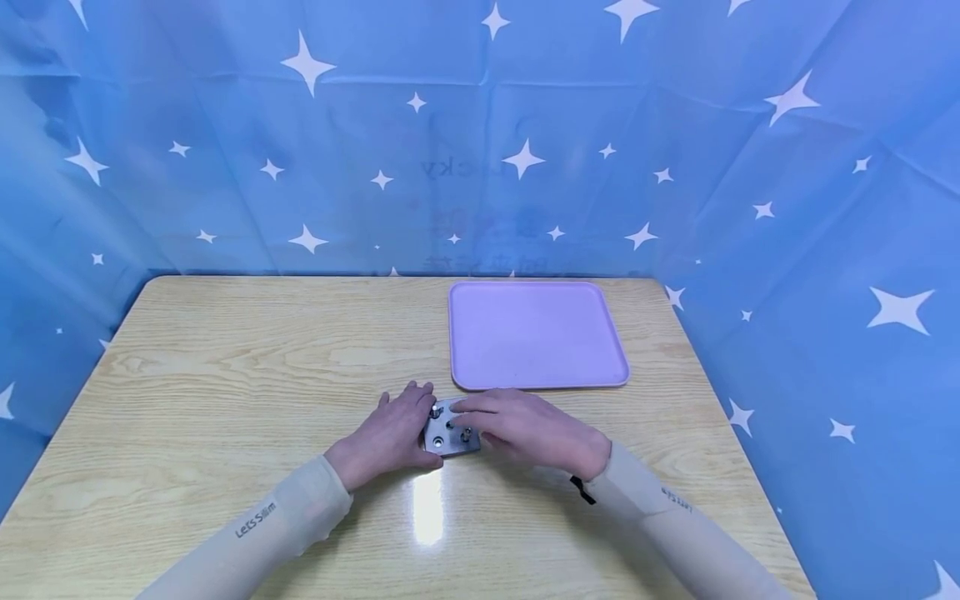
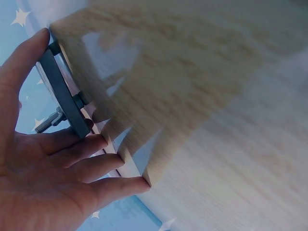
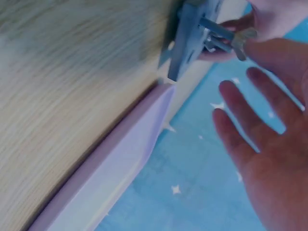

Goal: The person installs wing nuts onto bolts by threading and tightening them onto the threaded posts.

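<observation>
A small metal plate (image 1: pixel 453 446) with a hole and several upright threaded studs sits near the table's middle, raised on dark feet in the left wrist view. My left hand (image 1: pixel 397 429) grips it by the edges, thumb at the near side and fingers at the far side. One wing nut (image 2: pixel 58 116) is low on a stud. Another wing nut (image 3: pixel 244 42) is at the tip of a longer stud, where my right hand (image 1: pixel 528 425) pinches it; the grip is partly hidden. The other right fingers (image 3: pixel 240 110) stretch out straight.
A purple tray (image 1: pixel 536 333) lies just beyond the plate, to the right, on the wooden table (image 1: pixel 247 358). Its near edge is close to my right hand. Blue star-patterned cloth (image 1: pixel 360 133) hangs behind the table and on both sides.
</observation>
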The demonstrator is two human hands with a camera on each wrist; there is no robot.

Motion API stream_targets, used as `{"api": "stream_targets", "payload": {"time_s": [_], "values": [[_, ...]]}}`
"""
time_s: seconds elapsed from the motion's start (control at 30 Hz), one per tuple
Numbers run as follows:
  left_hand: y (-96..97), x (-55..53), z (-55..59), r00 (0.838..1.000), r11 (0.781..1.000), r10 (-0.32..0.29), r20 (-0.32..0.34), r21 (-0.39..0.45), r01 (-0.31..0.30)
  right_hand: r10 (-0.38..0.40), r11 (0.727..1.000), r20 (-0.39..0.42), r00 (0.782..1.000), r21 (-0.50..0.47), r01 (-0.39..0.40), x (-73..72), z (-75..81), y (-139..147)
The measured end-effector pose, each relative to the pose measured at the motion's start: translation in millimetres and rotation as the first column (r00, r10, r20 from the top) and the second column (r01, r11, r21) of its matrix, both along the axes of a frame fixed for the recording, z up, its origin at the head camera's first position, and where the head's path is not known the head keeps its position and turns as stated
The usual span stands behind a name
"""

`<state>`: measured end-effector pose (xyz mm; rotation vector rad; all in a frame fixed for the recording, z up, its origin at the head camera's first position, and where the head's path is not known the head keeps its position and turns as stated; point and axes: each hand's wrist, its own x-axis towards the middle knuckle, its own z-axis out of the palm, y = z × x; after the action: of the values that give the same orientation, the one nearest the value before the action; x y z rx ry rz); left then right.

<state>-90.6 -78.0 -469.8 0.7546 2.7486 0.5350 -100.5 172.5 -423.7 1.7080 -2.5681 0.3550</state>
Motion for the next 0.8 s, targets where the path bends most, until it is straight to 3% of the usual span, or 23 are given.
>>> {"api": "stream_targets", "payload": {"time_s": [0.13, 0.33, 0.53, 0.7, 0.8], "values": [[-0.1, 0.2, 0.6, 1.000, 1.000, -0.002, 0.011, -0.004, 0.002, 0.084, 0.996, -0.071, 0.994, 0.038, -0.081, -3.2, -3.4, -2], [0.7, 0.5, 0.0, 1.000, 1.000, 0.000, 0.007, -0.007, 0.000, 0.052, 0.997, -0.171, 0.984, 0.065, -0.042, -2.2, -8.5, -9], [0.8, 0.8, -0.2, 1.000, 1.000, 0.008, -0.006, -0.004, -0.008, -0.090, 0.996, -0.202, 0.975, -0.021, 0.087, 0.8, -17.8, -17], [0.4, 0.8, 0.3, 1.000, 1.000, 0.010, -0.008, -0.004, -0.010, -0.265, 0.964, -0.202, 0.943, -0.068, 0.256, 8.8, -27.1, -25], [-0.2, 1.0, 0.5, 1.000, 1.000, 0.010, -0.001, -0.004, -0.010, -0.323, 0.946, -0.182, 0.929, -0.040, 0.321, 11.9, -28.0, -27]]}}
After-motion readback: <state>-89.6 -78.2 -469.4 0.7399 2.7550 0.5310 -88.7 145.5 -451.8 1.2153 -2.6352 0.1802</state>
